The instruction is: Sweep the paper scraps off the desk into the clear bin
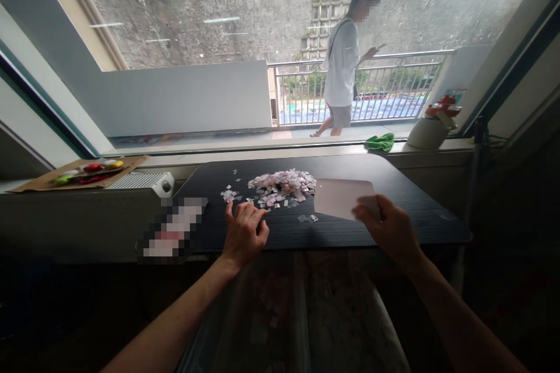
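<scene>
A heap of small pale pink and white paper-like pieces lies on the dark table. My right hand is closed on a flat, pale scraper with rounded corners. The scraper's far edge is at the right side of the heap. Over the table's near left part is my left hand, its fingers bent and apart, holding nothing visible. Its fingertips are close to a small cluster of loose pieces. A few stray bits lie in front of the scraper.
A blurred-out item sits at the table's left edge. Cardboard with colourful things rests on the left ledge. On the windowsill are a green cloth and a pale jug with a red top. Outside the window, a person walks past a railing.
</scene>
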Demonstrator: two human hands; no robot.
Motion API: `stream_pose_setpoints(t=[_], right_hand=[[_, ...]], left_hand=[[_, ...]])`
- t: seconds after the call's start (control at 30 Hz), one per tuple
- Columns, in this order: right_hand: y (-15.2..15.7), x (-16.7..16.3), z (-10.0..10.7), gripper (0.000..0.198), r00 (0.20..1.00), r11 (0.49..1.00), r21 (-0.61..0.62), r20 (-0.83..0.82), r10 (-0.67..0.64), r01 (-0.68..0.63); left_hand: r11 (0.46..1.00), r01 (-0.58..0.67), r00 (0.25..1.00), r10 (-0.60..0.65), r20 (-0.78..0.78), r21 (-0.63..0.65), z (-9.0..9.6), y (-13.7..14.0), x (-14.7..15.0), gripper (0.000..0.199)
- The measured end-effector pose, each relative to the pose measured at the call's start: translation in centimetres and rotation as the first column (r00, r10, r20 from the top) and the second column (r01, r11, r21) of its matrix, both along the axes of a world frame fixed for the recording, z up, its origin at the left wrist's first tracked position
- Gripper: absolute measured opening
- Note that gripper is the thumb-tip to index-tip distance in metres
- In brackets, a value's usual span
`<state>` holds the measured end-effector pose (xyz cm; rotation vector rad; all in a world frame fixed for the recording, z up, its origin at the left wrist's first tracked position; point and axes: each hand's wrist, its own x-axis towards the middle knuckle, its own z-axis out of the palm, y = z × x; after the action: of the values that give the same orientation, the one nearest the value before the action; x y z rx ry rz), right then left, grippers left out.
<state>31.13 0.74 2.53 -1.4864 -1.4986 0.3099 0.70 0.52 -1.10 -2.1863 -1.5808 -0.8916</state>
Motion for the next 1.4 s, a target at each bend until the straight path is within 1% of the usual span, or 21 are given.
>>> stream_pose_setpoints(t=[0.07, 0.23, 0.33, 0.4, 0.5, 0.63, 0.7, 0.8, 0.87, 0.97, 1.03, 1.1, 1.13, 1.2, 1.23, 1.27, 1.33, 1.4], right_hand=[[-0.1, -0.2, 0.3, 0.034, 0.999, 0.999, 0.013, 0.002, -0.040, 0.040], [-0.4, -0.1, 0.1, 0.032, 0.999, 0.999, -0.041, 0.041, 0.001, 0.000], [-0.4, 0.2, -0.1, 0.033, 0.998, 0.998, -0.052, 0.057, -0.035, 0.038], [-0.4, 0.3, -0.2, 0.035, 0.996, 0.997, -0.047, 0.064, -0.059, 0.062], [-0.4, 0.4, -0.1, 0.036, 0.993, 0.995, -0.043, 0.082, -0.081, 0.085], [-0.6, 1.0, 0.2, 0.035, 0.973, 0.982, 0.020, 0.129, -0.189, 0.188], [-0.8, 1.5, 0.3, 0.031, 0.971, 0.975, 0.041, 0.090, -0.222, 0.219], [-1.0, 1.7, -0.2, 0.028, 0.985, 0.985, 0.015, -0.016, -0.170, 0.171], [-1.2, 1.2, -0.9, 0.027, 0.992, 0.992, -0.026, -0.039, -0.123, 0.122], [-1.7, -0.9, -2.0, 0.025, 0.997, 0.994, -0.105, -0.064, -0.051, 0.044], [-2.2, -2.4, -2.5, 0.024, 0.993, 0.988, -0.144, -0.111, 0.032, -0.048], [-2.3, -3.4, -2.6, 0.025, 0.982, 0.982, -0.146, -0.165, 0.092, -0.116], [-2.2, -3.6, -2.5, 0.026, 0.978, 0.984, -0.132, -0.187, 0.090, -0.116], [-1.4, -3.4, -2.2, 0.027, 0.979, 0.993, -0.094, -0.198, 0.047, -0.066], [-0.8, -3.1, -2.0, 0.027, 0.983, 0.996, -0.079, -0.182, 0.022, -0.037], [-0.2, -2.9, -1.9, 0.026, 0.987, 0.996, -0.082, -0.158, 0.022, -0.035], [1.0, -2.9, -1.8, 0.025, 0.987, 0.989, -0.117, -0.141, 0.075, -0.092], [1.5, -3.6, -1.9, 0.024, 0.965, 0.960, -0.179, -0.188, 0.184, -0.217]], left_hand=[[1.000, 0.002, 1.000, -0.002, -0.002, 0.003, 0.0, 0.0, 0.0, 0.021], [1.000, -0.004, 1.000, 0.004, -0.006, -0.005, 0.0, 0.0, -0.1, 0.021], [1.000, 0.004, 1.000, -0.005, -0.030, -0.026, 0.6, 0.0, 0.1, 0.021], [0.998, 0.048, 0.996, -0.051, -0.068, -0.048, 1.4, 0.0, 0.7, 0.022], [0.984, 0.140, 0.984, -0.150, -0.096, -0.107, 2.7, 0.0, 2.8, 0.023], [0.954, 0.241, 0.950, -0.269, -0.156, -0.179, 4.0, 0.5, 5.7, 0.024], [0.949, 0.246, 0.946, -0.279, -0.163, -0.195, 4.2, 1.0, 6.1, 0.025], [0.968, 0.184, 0.972, -0.205, -0.114, -0.173, 4.1, 1.6, 4.7, 0.026], [0.980, 0.126, 0.988, -0.138, -0.073, -0.154, 3.8, 1.7, 3.0, 0.025], [0.984, 0.074, 0.996, -0.080, -0.033, -0.163, 3.1, 1.4, 0.6, 0.024], [0.986, 0.051, 0.998, -0.055, -0.022, -0.160, 2.7, 1.1, -0.7, 0.023], [0.988, 0.023, 1.000, -0.025, -0.010, -0.150, 2.4, 1.0, -1.8, 0.022], [0.990, 0.009, 1.000, -0.009, -0.003, -0.144, 2.2, 0.9, -2.3, 0.021], [0.991, -0.017, 1.000, 0.019, 0.014, -0.133, 2.0, 0.9, -3.2, 0.021], [0.991, -0.026, 0.999, 0.029, 0.022, -0.130, 1.8, 0.9, -3.6, 0.021], [0.991, -0.034, 0.999, 0.038, 0.030, -0.129, 1.6, 0.9, -4.0, 0.021], [0.990, -0.049, 0.997, 0.056, 0.051, -0.132, 1.1, 0.8, -4.4, 0.020], [0.989, -0.062, 0.995, 0.072, 0.073, -0.131, 0.7, 0.8, -4.5, 0.019]])
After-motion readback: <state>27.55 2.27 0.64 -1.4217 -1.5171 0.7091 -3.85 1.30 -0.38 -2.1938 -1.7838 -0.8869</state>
